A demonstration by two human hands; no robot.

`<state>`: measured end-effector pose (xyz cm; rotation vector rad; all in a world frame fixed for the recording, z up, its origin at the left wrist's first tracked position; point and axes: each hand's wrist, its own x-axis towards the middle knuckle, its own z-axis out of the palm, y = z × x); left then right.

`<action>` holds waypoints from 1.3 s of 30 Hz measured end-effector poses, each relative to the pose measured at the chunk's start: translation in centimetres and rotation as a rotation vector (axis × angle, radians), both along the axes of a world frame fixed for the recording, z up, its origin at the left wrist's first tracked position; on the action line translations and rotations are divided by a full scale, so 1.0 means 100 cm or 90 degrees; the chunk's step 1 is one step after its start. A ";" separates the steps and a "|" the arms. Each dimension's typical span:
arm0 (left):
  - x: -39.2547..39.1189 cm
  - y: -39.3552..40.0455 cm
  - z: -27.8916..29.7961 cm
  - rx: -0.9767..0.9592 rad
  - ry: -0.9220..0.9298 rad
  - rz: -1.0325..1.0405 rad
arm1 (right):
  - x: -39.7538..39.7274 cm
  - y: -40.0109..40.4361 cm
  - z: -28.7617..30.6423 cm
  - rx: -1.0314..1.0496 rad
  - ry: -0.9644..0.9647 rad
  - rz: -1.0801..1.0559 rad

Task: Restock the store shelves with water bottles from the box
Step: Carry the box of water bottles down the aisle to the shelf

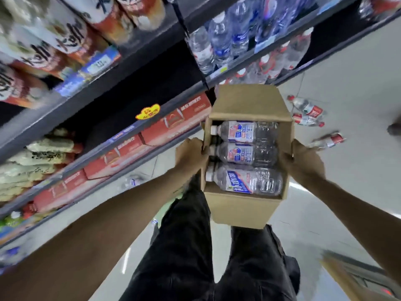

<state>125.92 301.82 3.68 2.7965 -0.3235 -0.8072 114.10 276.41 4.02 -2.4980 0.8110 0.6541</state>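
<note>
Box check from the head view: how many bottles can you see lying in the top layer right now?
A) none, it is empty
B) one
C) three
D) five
C: three bottles with white caps lie side by side in the open cardboard box, caps towards the left hand, while the right hand grips the opposite wall.

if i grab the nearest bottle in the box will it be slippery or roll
Probably rolls: the nearest bottle lies on its side in the cardboard box, round-bodied. Its smooth plastic may be a little slippery. It looks full, so likely heavy for its size.
</note>
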 end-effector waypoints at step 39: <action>0.126 0.074 -0.288 0.005 0.035 -0.381 | 0.009 0.194 -0.302 0.054 0.021 -0.397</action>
